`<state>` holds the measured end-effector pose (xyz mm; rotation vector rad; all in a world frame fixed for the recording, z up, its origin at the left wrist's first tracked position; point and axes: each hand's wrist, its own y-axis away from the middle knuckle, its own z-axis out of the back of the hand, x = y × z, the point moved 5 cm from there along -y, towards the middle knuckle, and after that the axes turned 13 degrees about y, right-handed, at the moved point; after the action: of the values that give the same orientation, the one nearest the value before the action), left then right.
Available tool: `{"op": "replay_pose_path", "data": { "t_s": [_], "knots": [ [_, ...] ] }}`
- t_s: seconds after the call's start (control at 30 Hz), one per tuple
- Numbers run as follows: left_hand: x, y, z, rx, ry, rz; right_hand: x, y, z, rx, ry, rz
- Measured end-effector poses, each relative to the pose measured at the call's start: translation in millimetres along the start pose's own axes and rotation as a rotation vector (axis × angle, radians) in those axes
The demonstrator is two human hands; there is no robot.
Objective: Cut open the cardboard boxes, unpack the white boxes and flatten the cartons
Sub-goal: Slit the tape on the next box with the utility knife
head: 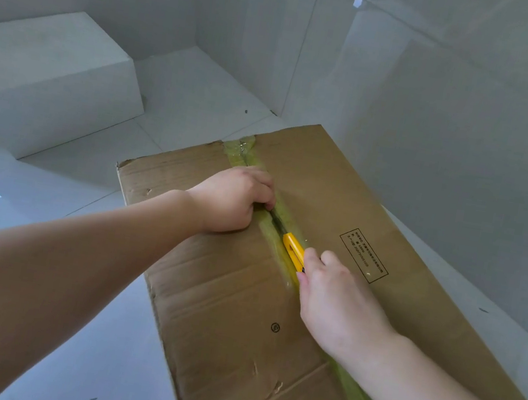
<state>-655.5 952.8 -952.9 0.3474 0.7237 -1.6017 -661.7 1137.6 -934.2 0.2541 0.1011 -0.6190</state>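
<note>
Right hand (pixel 333 297) nearest, fingers curled round a yellow box cutter (pixel 293 251), its nose aimed away from the person along the taped seam (pixel 262 172). Just beyond it, left hand (pixel 233 200) grips the edge of the left flap, fingertips tucked into the slit, though how deep is hard to tell. Both hands rest on the cardboard carton (pixel 229 298), which lies flat on the floor, long axis running away from the person, seam along it. Progress: early. Seam looks parted beyond the cutter; tape under the right wrist looks uncut. Flaps closed, nothing unpacked, carton unflattened. Far left of the left hand, one white box (pixel 50 79) on the floor.
</note>
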Motion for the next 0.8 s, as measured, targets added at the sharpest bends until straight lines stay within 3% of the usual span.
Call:
{"op": "replay_pose_path", "data": {
  "t_s": [0.8],
  "knots": [
    [-13.5, 3.4, -22.9, 0.038, 0.041, -0.055, -10.5, 30.9, -7.9, 0.054, 0.025, -0.094]
  ]
}}
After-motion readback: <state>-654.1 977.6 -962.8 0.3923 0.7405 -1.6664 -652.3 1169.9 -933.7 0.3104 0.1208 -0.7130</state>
